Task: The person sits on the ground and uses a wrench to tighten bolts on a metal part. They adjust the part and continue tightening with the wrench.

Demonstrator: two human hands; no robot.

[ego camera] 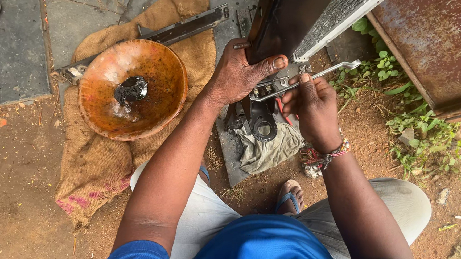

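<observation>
My left hand (240, 74) grips the lower edge of a dark upright radiator (291, 16) with a silver finned core, thumb pressed on its front. My right hand (313, 105) holds a silver wrench (319, 73) that lies across the bracket and bolt at the radiator's base. Below the hands a black round mount (264, 127) hangs from the bracket, over a crumpled grey-green rag (269, 150).
A rusty orange bowl (157, 101) with a black part inside sits on brown burlap sacking (94, 169) at left, beside a long dark metal bar (183, 29). A rusted metal sheet (443, 46) and green weeds (427, 136) are at right. My sandalled foot (289, 196) is below.
</observation>
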